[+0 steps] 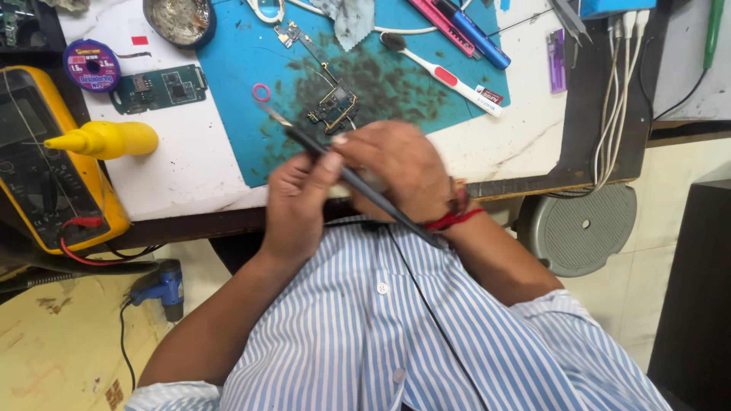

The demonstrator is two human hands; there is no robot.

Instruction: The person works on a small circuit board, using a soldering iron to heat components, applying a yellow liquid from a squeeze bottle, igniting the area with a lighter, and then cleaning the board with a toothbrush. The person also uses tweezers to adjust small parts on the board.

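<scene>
Multimeter (42,164) sits at the far left edge, with a yellow bottle (103,139) lying on its side just beside it; a knock could roll the bottle off the bench (183,171). A green board (160,86) and a solder spool (91,65) lie behind them, well apart from the hands. Left hand (298,199) pinches the iron (343,173) between thumb and forefinger, fingers closed narrow on the shaft. The tip points up-left over the blue mat (244,68), near a pink ring (261,93). A small circuit board (335,108) lies on the mat just beyond the hands, unclamped; a push from the tip would likely shift it. Right hand (400,167) is curled over the iron, blurred, so its grip cannot be told. The cord (434,312) runs down across the striped shirt; a snag there could jerk the tip. A toothbrush (442,72) lies to the right.
</scene>
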